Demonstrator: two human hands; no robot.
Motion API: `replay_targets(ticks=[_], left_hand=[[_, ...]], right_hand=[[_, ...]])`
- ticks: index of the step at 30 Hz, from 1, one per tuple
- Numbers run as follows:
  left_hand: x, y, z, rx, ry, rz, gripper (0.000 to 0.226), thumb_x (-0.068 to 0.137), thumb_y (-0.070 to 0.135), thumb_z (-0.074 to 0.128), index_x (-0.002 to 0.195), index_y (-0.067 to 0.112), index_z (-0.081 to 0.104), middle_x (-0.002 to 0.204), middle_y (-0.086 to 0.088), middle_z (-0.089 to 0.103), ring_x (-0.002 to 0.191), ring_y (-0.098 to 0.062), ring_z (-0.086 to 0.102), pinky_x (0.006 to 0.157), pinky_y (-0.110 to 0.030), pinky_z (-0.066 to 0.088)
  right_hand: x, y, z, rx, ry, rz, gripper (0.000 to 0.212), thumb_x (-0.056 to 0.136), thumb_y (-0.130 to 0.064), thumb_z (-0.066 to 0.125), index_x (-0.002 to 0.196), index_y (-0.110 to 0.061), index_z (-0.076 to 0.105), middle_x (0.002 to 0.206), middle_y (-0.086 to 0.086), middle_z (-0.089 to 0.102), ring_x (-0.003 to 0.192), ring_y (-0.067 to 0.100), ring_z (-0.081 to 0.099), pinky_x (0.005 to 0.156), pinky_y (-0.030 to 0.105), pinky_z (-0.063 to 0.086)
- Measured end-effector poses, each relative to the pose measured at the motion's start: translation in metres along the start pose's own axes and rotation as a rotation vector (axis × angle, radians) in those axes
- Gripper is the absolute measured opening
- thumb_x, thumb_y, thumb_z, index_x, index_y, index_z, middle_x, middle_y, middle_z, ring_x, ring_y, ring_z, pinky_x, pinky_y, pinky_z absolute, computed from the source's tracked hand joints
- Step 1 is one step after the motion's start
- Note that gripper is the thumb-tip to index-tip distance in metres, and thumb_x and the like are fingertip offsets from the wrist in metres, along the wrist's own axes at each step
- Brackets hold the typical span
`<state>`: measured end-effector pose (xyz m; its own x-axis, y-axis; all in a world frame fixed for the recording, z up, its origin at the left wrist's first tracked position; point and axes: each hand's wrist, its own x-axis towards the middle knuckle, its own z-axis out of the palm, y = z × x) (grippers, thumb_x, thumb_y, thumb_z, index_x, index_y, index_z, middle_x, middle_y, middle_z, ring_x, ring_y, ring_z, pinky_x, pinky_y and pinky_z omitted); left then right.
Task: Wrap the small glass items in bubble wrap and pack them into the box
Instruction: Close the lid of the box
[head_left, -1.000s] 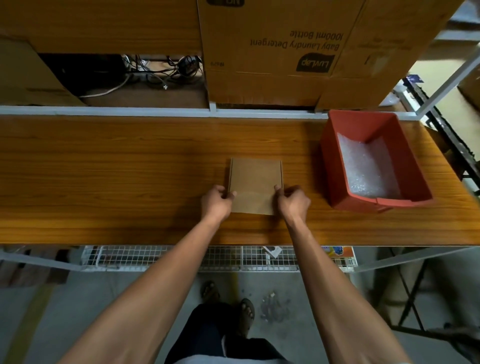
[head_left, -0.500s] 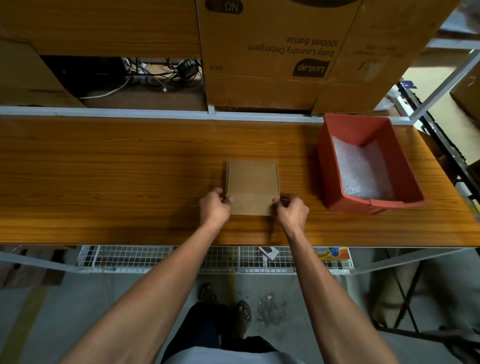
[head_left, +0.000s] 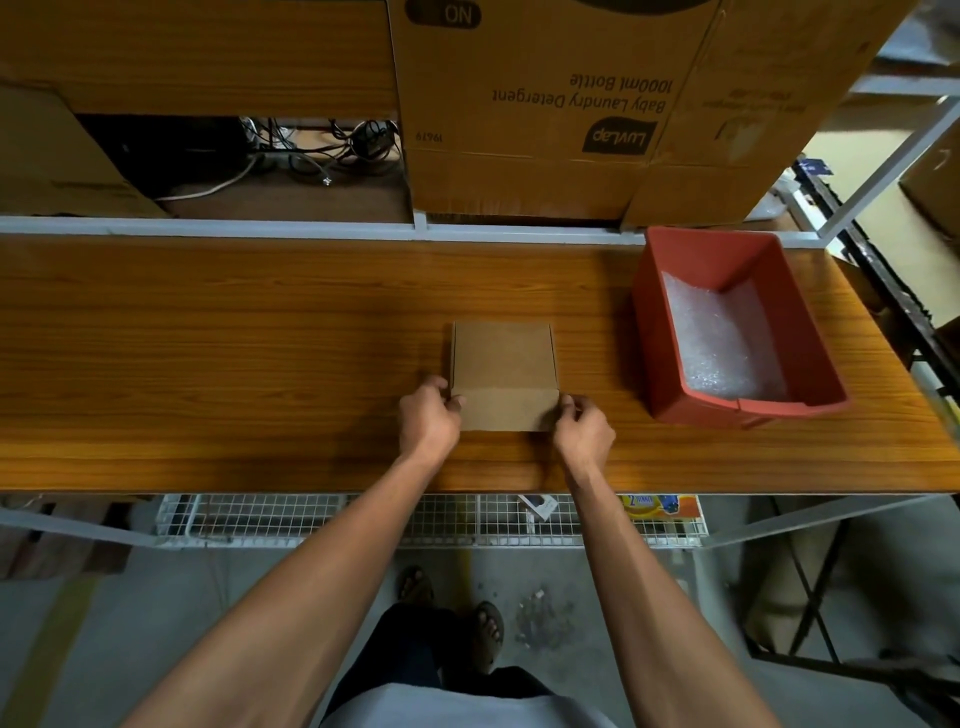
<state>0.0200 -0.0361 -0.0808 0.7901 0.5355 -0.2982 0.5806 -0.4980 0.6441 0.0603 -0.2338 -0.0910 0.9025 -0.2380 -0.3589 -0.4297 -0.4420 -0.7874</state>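
Observation:
A small brown cardboard box (head_left: 503, 364) lies closed on the wooden table (head_left: 234, 364), near its front edge. My left hand (head_left: 428, 418) pinches the box's near left corner. At the near right corner my right hand (head_left: 582, 428) pinches the front flap. To the right stands a red plastic bin (head_left: 670, 332) with bubble wrap (head_left: 722, 343) lying in its bottom. No glass items are in view.
Large cardboard cartons (head_left: 545, 104) stand on the shelf behind the table, beside a tangle of cables (head_left: 332, 150). A white wire rack (head_left: 322, 519) runs under the table's front edge. A white metal frame post (head_left: 893, 166) rises at the right.
Both hands have stayed at the box's near corners, shifting slightly towards me along its sides. The box has not visibly moved on the table.

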Motion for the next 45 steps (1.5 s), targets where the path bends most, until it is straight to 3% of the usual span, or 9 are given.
replay_targets(ticks=[2,5,11,18,23,26,32,38,45], left_hand=[[-0.001,0.001,0.0,0.0,0.004,-0.005,0.035,0.105,0.028,0.064,0.139,0.02,0.058,0.128,-0.006,0.067,0.1,-0.016,0.064,0.073,-0.025,0.049],[-0.002,0.002,0.0,-0.016,0.002,-0.019,0.034,0.105,0.028,0.064,0.137,0.02,0.058,0.127,-0.006,0.066,0.106,-0.02,0.067,0.079,-0.029,0.053],[0.0,0.003,0.0,-0.055,0.015,-0.036,0.035,0.104,0.026,0.065,0.138,0.023,0.058,0.13,-0.005,0.067,0.101,-0.017,0.065,0.072,-0.025,0.05],[0.011,-0.001,-0.004,-0.155,-0.066,-0.032,0.051,0.106,0.025,0.063,0.154,0.026,0.049,0.147,-0.006,0.061,0.128,-0.023,0.063,0.096,-0.031,0.055],[0.017,0.003,-0.01,-0.142,-0.102,-0.02,0.051,0.106,0.03,0.062,0.155,0.027,0.049,0.148,-0.004,0.06,0.124,-0.022,0.065,0.089,-0.026,0.053],[0.02,0.008,-0.017,-0.168,-0.11,-0.018,0.049,0.106,0.035,0.062,0.153,0.028,0.051,0.144,-0.002,0.062,0.113,-0.019,0.068,0.086,-0.029,0.057],[0.03,0.031,-0.038,-0.172,-0.037,0.019,0.038,0.105,0.041,0.061,0.139,0.023,0.066,0.121,-0.002,0.073,0.097,-0.017,0.07,0.081,-0.034,0.061],[0.04,0.062,-0.057,-0.098,-0.018,0.052,0.035,0.102,0.048,0.062,0.099,0.018,0.08,0.09,-0.004,0.077,0.085,-0.021,0.075,0.069,-0.033,0.057],[0.055,0.088,-0.068,-0.059,-0.11,0.009,0.03,0.106,0.048,0.057,0.091,0.023,0.066,0.097,-0.002,0.075,0.09,-0.016,0.073,0.074,-0.032,0.058]], right_hand=[[0.009,0.002,0.004,0.214,-0.069,0.217,0.027,0.111,-0.033,0.051,0.128,-0.017,0.065,0.129,0.013,0.069,0.115,0.032,0.067,0.097,0.045,0.06],[0.011,-0.004,-0.001,0.613,-0.152,0.458,0.014,0.109,-0.018,0.055,0.121,-0.014,0.062,0.123,0.015,0.067,0.116,0.032,0.066,0.078,0.039,0.065],[0.017,-0.007,-0.014,0.719,-0.261,0.62,0.011,0.104,-0.003,0.059,0.106,-0.011,0.067,0.117,0.023,0.069,0.112,0.035,0.07,0.065,0.04,0.066],[0.029,-0.005,-0.017,0.661,-0.368,0.527,0.037,0.106,0.006,0.047,0.126,-0.017,0.066,0.116,0.016,0.075,0.1,0.029,0.075,0.063,0.037,0.065],[0.028,-0.013,-0.023,0.598,-0.438,0.407,0.034,0.109,0.002,0.043,0.13,-0.016,0.063,0.112,0.015,0.076,0.109,0.031,0.074,0.069,0.033,0.067],[0.03,-0.022,-0.03,0.605,-0.453,0.379,0.03,0.108,0.005,0.045,0.129,-0.009,0.061,0.109,0.017,0.075,0.098,0.03,0.075,0.073,0.033,0.066],[0.033,-0.054,-0.04,0.596,-0.444,0.302,0.021,0.108,0.002,0.05,0.126,-0.001,0.059,0.093,0.021,0.072,0.083,0.024,0.072,0.07,0.031,0.065],[0.045,-0.081,-0.049,0.508,-0.425,0.231,0.013,0.108,-0.005,0.056,0.108,0.006,0.062,0.068,0.018,0.075,0.071,0.023,0.074,0.06,0.029,0.065],[0.062,-0.099,-0.057,0.395,-0.388,0.166,0.034,0.108,-0.015,0.059,0.088,0.011,0.064,0.069,0.021,0.073,0.054,0.019,0.074,0.057,0.029,0.064]])
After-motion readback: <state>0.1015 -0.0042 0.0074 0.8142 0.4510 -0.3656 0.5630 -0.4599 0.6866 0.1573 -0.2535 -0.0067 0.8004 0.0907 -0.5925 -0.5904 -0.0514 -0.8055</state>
